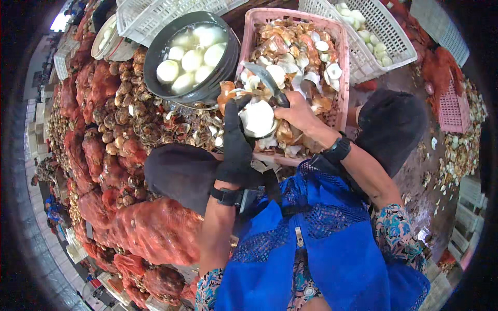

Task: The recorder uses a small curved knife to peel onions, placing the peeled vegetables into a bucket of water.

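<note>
My left hand (234, 142), in a black glove, is closed around a white peeled onion (258, 120). Bare fingers of my right hand (301, 113) grip the dark handle of a knife (263, 76), its curved grey blade pointing up and to the left, just beyond the onion. Both hands are over the near part of a pink crate (342, 78) full of brown onion skins (282, 44) and white peel pieces. Left of the crate, a dark bucket (153, 78) holds several peeled onions (192, 60) in water.
White crates stand at the back, the right one (402, 57) with peeled onions. Unpeeled onions (122, 98) and red mesh sacks (155, 228) crowd the left side. Scraps litter the floor at right, beside another pink crate (452, 109). My knees flank the near end of the crate.
</note>
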